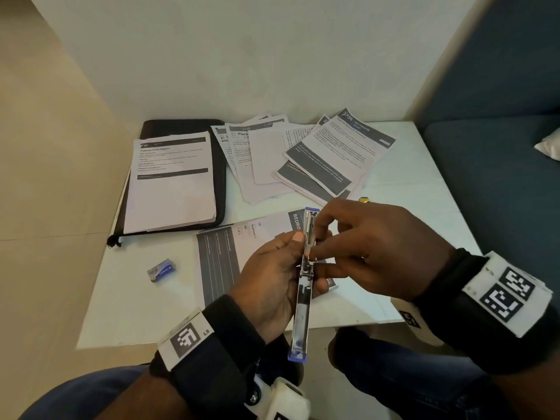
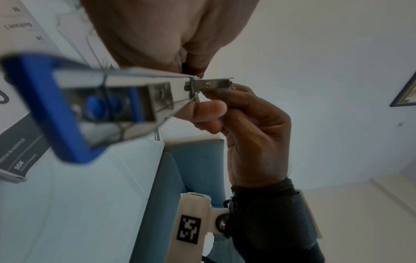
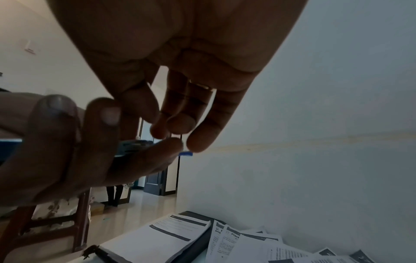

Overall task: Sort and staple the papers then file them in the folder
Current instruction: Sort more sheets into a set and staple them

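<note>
A blue and silver stapler (image 1: 303, 301) is swung open lengthwise above the table's near edge. My left hand (image 1: 281, 268) grips its middle, thumb on the left side. My right hand (image 1: 322, 262) pinches a small metal part at the stapler's hinge (image 2: 211, 85) between thumb and fingertips. A black folder (image 1: 220, 177) lies at the back left with a stack of printed sheets (image 1: 172, 183) on it. Loose papers (image 1: 303, 159) are fanned out at the back. One "Bedroom" sheet (image 1: 224, 256) lies under my hands.
A small blue staple box (image 1: 160, 269) lies on the white table (image 1: 136, 304) left of my hands. A blue sofa (image 1: 500, 183) borders the table on the right, and a wall stands behind it. My knees are under the near edge.
</note>
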Motion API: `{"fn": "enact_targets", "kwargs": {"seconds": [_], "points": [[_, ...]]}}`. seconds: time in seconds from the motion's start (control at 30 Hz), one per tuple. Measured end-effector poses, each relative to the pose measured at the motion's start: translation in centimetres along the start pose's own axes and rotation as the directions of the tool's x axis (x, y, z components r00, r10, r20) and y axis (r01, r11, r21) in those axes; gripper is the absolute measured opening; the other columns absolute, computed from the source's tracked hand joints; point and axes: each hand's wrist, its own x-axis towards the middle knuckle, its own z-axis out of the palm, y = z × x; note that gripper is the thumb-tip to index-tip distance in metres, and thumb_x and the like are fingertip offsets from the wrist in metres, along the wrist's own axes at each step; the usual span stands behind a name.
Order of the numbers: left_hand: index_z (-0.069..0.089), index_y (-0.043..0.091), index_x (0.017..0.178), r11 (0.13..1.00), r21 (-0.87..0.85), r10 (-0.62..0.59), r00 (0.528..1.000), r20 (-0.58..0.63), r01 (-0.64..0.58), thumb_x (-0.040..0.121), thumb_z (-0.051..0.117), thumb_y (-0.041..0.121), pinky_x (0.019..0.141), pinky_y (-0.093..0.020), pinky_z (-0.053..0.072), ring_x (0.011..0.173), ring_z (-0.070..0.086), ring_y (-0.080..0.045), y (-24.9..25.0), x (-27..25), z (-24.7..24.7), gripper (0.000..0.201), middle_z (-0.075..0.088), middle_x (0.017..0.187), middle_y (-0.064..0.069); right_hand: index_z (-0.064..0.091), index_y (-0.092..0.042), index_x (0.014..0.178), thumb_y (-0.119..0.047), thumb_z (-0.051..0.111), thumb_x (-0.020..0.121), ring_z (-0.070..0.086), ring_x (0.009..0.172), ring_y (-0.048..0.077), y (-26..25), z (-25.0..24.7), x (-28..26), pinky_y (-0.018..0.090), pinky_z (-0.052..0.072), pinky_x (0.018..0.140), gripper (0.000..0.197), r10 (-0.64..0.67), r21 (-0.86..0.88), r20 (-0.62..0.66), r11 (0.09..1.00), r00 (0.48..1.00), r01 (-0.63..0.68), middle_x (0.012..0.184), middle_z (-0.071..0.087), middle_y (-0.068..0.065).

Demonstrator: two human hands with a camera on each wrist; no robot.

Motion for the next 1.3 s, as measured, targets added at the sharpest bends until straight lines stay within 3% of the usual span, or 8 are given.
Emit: {"fn": "enact_targets", "kwargs": {"seconds": [0.17,0.33,0.6,0.8,1.0,1.1,1.17,1.3], "points": [[0.059,0.002,0.118,0.996,0.091,0.006,1.000,0.021,-0.008,0.106,0.036,0.025,0.049,-0.024,0.049,0.068,0.067,-0.026,-0.1,0.1,-0.3,0.034,0.069,0.084,-0.013,0.077,-0.033,0.094,-0.020,0.053,0.084,0.055,0.063,0.013,0.2,-0.2,-0.2,0.030,0.048,0.048,0.028,-0.025,-0.040,0.032,0.999,0.999,0.026,0.104,0.065,-0.004],[0.058,0.002,0.124,0.985,0.173,-0.007,0.999,0.038,0.001,0.108,0.031,0.025,0.046,-0.021,0.045,0.062,0.063,-0.022,-0.3,0.0,-0.6,0.039,0.072,0.111,-0.016,0.077,-0.028,0.086,-0.035,0.038,0.089,0.056,0.058,0.023,0.3,-0.4,0.0,0.032,0.048,0.047,0.039,0.102,-0.177,-0.042,0.978,0.994,-0.108,0.100,0.064,0.000],[0.059,0.000,0.120,0.983,0.185,-0.009,0.998,0.066,-0.003,0.107,0.031,0.025,0.046,-0.020,0.042,0.056,0.059,-0.019,0.0,-0.1,-0.7,0.039,0.072,0.110,-0.016,0.076,-0.024,0.089,-0.018,0.050,0.086,0.059,0.060,0.020,1.3,0.0,-0.5,0.036,0.051,0.045,0.027,0.161,-0.112,-0.143,0.978,0.976,-0.178,0.099,0.065,-0.002],[0.063,0.004,0.118,0.968,0.252,-0.002,0.999,0.050,-0.011,0.107,0.035,0.027,0.044,-0.021,0.040,0.052,0.055,-0.017,-0.3,-0.3,-0.8,0.038,0.073,0.105,-0.017,0.074,-0.030,0.093,-0.029,0.041,0.087,0.055,0.064,0.014,1.1,-0.1,-0.7,0.034,0.049,0.045,0.033,0.112,-0.046,-0.021,0.993,0.994,-0.112,0.105,0.060,-0.005],[0.060,0.001,0.117,0.965,0.263,-0.019,0.999,0.045,0.007,0.107,0.032,0.023,0.043,-0.019,0.039,0.052,0.053,-0.016,-0.4,-0.1,-0.7,0.037,0.073,0.108,-0.014,0.074,-0.031,0.093,-0.021,0.054,0.083,0.060,0.064,0.021,1.3,0.1,-0.3,0.034,0.052,0.047,0.025,0.215,-0.135,-0.054,0.966,0.975,-0.221,0.107,0.062,-0.004],[0.061,0.001,0.117,0.974,0.227,-0.012,0.999,0.039,0.003,0.107,0.032,0.023,0.044,-0.019,0.040,0.055,0.053,-0.019,-0.2,-0.1,-0.7,0.038,0.073,0.108,-0.015,0.075,-0.027,0.098,-0.021,0.054,0.087,0.059,0.067,0.014,1.0,0.0,-0.4,0.036,0.052,0.051,0.024,0.233,-0.013,-0.148,0.971,0.961,-0.237,0.099,0.064,-0.008],[0.064,0.000,0.109,0.985,0.173,-0.003,1.000,0.016,0.000,0.106,0.034,0.021,0.043,-0.020,0.040,0.054,0.053,-0.018,0.0,-0.2,-0.7,0.036,0.074,0.094,-0.014,0.074,-0.023,0.099,-0.028,0.061,0.089,0.059,0.064,0.012,0.4,-0.3,-0.5,0.032,0.051,0.056,0.018,0.240,0.196,-0.197,0.960,0.951,-0.202,0.089,0.066,-0.012],[0.059,0.001,0.094,0.994,0.106,0.005,0.999,-0.046,0.000,0.104,0.036,0.014,0.042,-0.020,0.038,0.048,0.048,-0.015,0.1,-0.2,-0.8,0.028,0.056,0.065,-0.010,0.073,-0.025,0.093,-0.042,0.074,0.079,0.061,0.062,0.013,-1.7,-0.4,-0.3,0.031,0.051,0.057,0.022,0.202,0.447,-0.081,0.883,0.976,-0.146,0.078,0.068,-0.011]]}}
